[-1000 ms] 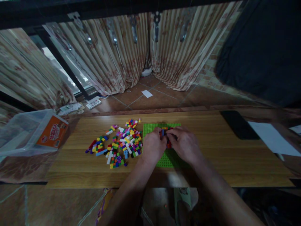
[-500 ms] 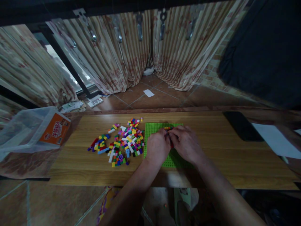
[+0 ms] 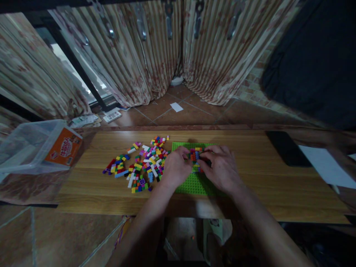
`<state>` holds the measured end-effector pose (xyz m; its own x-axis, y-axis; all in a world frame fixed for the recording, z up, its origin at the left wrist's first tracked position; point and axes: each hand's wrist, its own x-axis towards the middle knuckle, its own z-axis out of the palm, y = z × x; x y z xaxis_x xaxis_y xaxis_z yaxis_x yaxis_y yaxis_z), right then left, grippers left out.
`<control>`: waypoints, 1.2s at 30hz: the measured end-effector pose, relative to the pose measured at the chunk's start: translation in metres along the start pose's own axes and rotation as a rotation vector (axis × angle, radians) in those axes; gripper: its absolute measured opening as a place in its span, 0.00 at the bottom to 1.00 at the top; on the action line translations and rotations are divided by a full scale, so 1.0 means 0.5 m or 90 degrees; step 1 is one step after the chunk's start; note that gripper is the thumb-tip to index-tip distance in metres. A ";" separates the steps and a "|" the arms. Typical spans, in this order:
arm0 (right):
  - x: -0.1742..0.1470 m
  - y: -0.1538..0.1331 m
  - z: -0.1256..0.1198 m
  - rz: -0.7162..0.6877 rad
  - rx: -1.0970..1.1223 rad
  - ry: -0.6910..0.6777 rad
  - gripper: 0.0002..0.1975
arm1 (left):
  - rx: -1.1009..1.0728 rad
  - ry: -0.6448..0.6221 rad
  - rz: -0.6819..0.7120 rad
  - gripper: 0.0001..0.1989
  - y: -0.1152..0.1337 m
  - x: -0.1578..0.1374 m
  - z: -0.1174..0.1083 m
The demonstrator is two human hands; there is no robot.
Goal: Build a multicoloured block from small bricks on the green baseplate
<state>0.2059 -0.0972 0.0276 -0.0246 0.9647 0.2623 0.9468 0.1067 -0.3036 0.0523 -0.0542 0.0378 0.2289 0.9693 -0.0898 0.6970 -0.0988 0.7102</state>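
Note:
A green studded baseplate (image 3: 191, 185) lies on the wooden table. On its upper middle stands a small build of toy bricks (image 3: 196, 154), with red, orange, blue and yellow parts showing. At the build's left side, my left hand (image 3: 178, 167) has its thumb and forefinger curved and apart, with no brick visible between them. My right hand (image 3: 221, 167) is at the right side, its fingers bent and the thumb tip against the bricks. Whatever lies within those right fingers is hidden. Left of the plate spreads a pile of loose toy bricks (image 3: 150, 161).
A clear plastic bin (image 3: 30, 148) with an orange label stands beyond the table's left end. Toward the right lie a black phone-like slab (image 3: 287, 148) and white paper (image 3: 325, 163). Curtains (image 3: 155, 55) hang behind the table (image 3: 250, 200).
My hands, close together over the build before, have moved apart to either side. More of the colourful bricks between them now shows. The view has tilted slightly downward.

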 end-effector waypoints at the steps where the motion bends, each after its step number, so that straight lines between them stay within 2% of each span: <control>1: 0.000 -0.002 0.001 -0.005 -0.002 -0.003 0.10 | -0.001 -0.003 0.001 0.15 -0.002 0.001 -0.001; 17: -0.002 -0.003 0.003 -0.040 -0.044 -0.039 0.06 | -0.005 -0.058 0.038 0.15 -0.007 0.001 0.009; 27: -0.011 -0.006 0.008 -0.043 -0.026 -0.032 0.09 | -0.011 -0.070 0.042 0.15 -0.011 0.005 0.015; 36: -0.009 0.004 0.010 -0.027 0.033 -0.034 0.08 | -0.016 -0.064 0.051 0.15 -0.014 0.004 0.017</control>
<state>0.2065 -0.1004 0.0213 -0.0832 0.9701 0.2278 0.9268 0.1593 -0.3402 0.0538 -0.0534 0.0267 0.3506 0.9311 -0.1010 0.6567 -0.1675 0.7353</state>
